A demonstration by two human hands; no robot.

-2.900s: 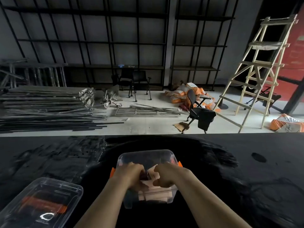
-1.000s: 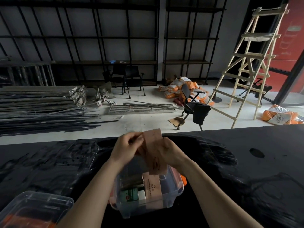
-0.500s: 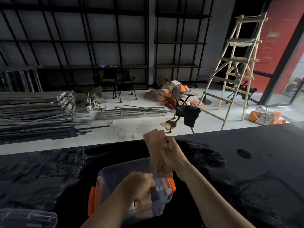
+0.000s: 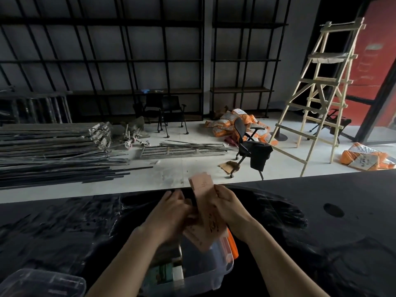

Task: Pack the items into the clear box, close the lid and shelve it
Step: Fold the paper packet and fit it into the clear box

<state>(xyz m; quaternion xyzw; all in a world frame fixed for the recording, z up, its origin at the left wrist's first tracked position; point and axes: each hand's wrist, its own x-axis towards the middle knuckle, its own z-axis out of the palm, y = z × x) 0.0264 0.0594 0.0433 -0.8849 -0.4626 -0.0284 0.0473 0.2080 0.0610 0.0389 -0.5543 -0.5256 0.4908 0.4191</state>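
Observation:
The clear box (image 4: 205,273) with orange latches sits on the black table in front of me, lid off. Inside it I see a green-labelled pack (image 4: 165,273) and other small items. Above the box both hands hold pink cardboard packets. My right hand (image 4: 230,209) grips a tall pink packet (image 4: 202,189) standing upright. My left hand (image 4: 171,213) holds a second pink packet (image 4: 199,234) that tilts down toward the box opening. The clear lid (image 4: 45,284) lies at the table's lower left.
The black table (image 4: 321,211) spreads wide on both sides, with a round hole (image 4: 333,210) at the right. Beyond it are stacked metal bars (image 4: 53,151), a black chair (image 4: 250,146), a wooden ladder (image 4: 321,93), orange sacks (image 4: 366,157) and black shelving (image 4: 128,61).
My left hand has come up out of the box with a second pink packet and met the right hand, which still holds the tall packet. The view shifted slightly right.

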